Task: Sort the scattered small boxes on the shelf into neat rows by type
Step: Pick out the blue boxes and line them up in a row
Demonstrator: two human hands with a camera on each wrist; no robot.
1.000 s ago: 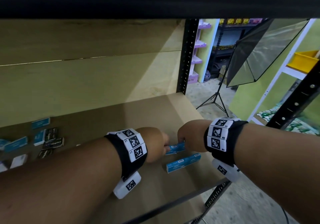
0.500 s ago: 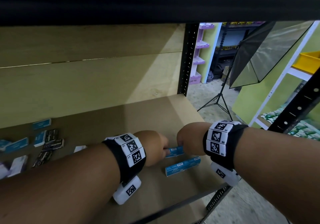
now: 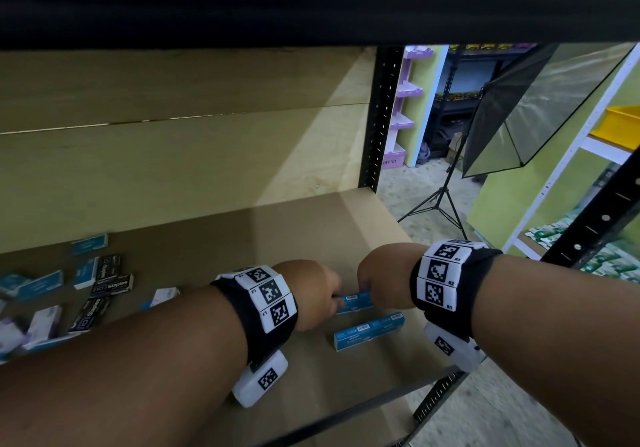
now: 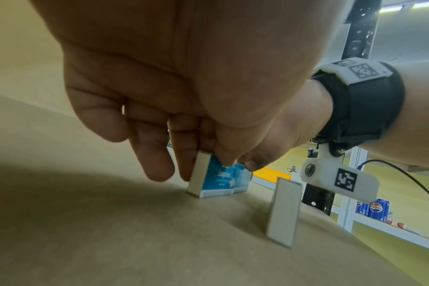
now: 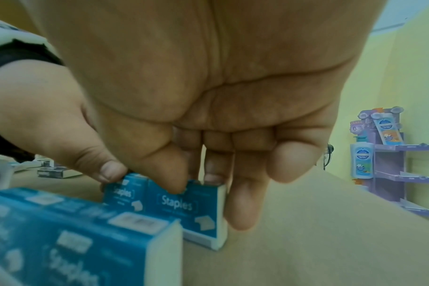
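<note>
Two blue staples boxes (image 5: 181, 209) stand on edge, end to end, on the brown shelf board (image 3: 304, 232). My left hand (image 4: 208, 166) pinches the left box (image 4: 217, 179) from above. My right hand (image 5: 196, 183) pinches the right one, thumb in front and fingers behind. In the head view both hands (image 3: 311, 294) (image 3: 372, 285) meet over these boxes (image 3: 355, 303). A second short row of blue boxes (image 3: 369, 330) stands just in front of them, nearer the shelf edge.
Scattered at the shelf's left are blue boxes (image 3: 89, 244), black staples boxes (image 3: 110, 285) and white ones (image 3: 45, 322). A black upright post (image 3: 375, 117) marks the back right corner. The upper shelf's dark edge (image 3: 311, 3) hangs overhead. A light stand (image 3: 440, 201) is outside.
Both hands stay on the blue boxes between them; only the head view has shifted a little.
</note>
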